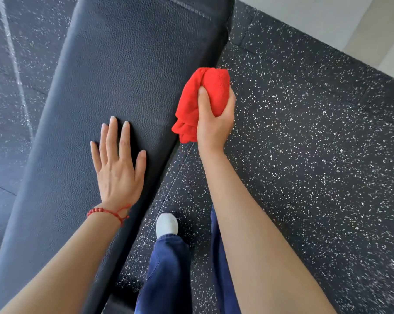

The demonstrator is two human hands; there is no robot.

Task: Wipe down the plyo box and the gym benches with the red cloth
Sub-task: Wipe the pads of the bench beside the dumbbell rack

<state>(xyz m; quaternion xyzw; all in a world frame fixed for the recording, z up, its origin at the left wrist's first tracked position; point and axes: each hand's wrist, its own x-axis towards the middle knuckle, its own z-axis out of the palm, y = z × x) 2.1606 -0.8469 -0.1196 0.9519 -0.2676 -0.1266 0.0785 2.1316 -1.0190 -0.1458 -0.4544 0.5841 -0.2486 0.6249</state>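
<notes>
Your left hand (115, 168) lies flat on the black padded surface (114, 71), fingers (111, 134) spread apart. Your right hand (215, 118) has its fingers (202, 96) clamped around the one red cloth (200, 103), bunched, held beside the surface's edge, above the speckled floor (304, 155).

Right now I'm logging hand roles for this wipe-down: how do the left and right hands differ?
The left hand lies flat and open on the bench pad; the right hand is closed around the bunched red cloth, off the pad's edge. The left wrist wears a red bracelet; the right wrist is bare. Both forearms are bare.
</notes>
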